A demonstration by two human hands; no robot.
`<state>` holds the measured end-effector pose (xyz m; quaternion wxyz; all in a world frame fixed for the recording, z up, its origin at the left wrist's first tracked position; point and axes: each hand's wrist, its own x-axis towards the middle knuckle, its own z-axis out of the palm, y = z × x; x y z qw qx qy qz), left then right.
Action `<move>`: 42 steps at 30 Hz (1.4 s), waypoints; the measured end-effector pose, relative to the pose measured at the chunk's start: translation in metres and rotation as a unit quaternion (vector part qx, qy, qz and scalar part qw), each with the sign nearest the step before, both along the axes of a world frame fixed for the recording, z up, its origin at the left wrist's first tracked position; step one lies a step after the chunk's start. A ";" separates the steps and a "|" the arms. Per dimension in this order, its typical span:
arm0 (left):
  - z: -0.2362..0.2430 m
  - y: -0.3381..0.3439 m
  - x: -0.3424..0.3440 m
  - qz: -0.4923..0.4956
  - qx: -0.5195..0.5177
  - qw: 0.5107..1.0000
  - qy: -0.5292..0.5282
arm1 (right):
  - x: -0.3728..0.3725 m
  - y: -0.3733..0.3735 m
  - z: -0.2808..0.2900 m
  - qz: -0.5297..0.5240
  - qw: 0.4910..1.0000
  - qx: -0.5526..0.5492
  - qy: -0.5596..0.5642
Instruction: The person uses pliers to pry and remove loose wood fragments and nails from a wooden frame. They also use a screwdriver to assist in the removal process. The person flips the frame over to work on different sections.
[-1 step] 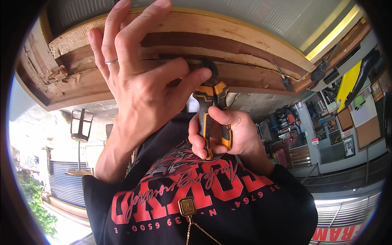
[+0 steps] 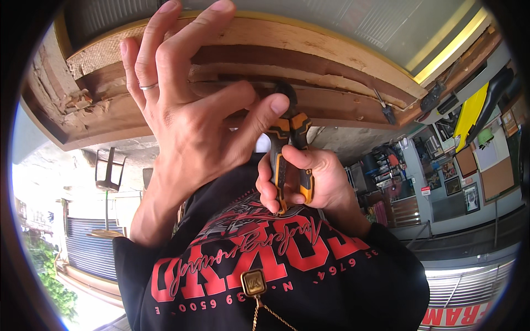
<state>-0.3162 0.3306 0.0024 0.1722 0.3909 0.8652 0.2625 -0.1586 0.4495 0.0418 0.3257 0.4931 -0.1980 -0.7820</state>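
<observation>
- 1 left hand (image 2: 190,124), upper left: thumb and index curled, whether anything is pinched can't be told.
- 1 pair of pliers (image 2: 280,132), centre, gripped by 1 right hand (image 2: 330,177).
- 1 dark-handled tool (image 2: 388,115), upper right, seen against wood (image 2: 342,107).

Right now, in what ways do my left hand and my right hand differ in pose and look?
Your left hand is higher in the picture, over the wooden frame, with several fingers stretched out; your right hand is lower, curled around the black-and-orange pliers. The left hand wears a ring; on the right hand no ring shows. Both are bare.
</observation>
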 end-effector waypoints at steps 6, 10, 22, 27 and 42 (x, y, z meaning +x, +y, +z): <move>0.000 -0.008 -0.003 -0.018 -0.019 1.000 -0.014 | 0.001 -0.004 -0.002 0.061 0.993 0.096 0.017; -0.004 -0.015 -0.002 -0.012 0.004 1.000 0.004 | 0.007 -0.005 -0.009 0.061 0.990 0.106 0.065; -0.004 -0.004 0.003 0.031 -0.003 0.999 0.011 | 0.002 0.001 -0.005 -0.065 0.995 -0.060 0.040; -0.008 -0.005 0.001 0.027 0.011 1.000 0.000 | 0.012 -0.005 -0.003 -0.156 0.983 -0.095 0.033; -0.009 -0.002 -0.005 0.011 0.019 1.000 0.003 | 0.015 -0.012 0.020 -0.050 0.994 0.099 -0.016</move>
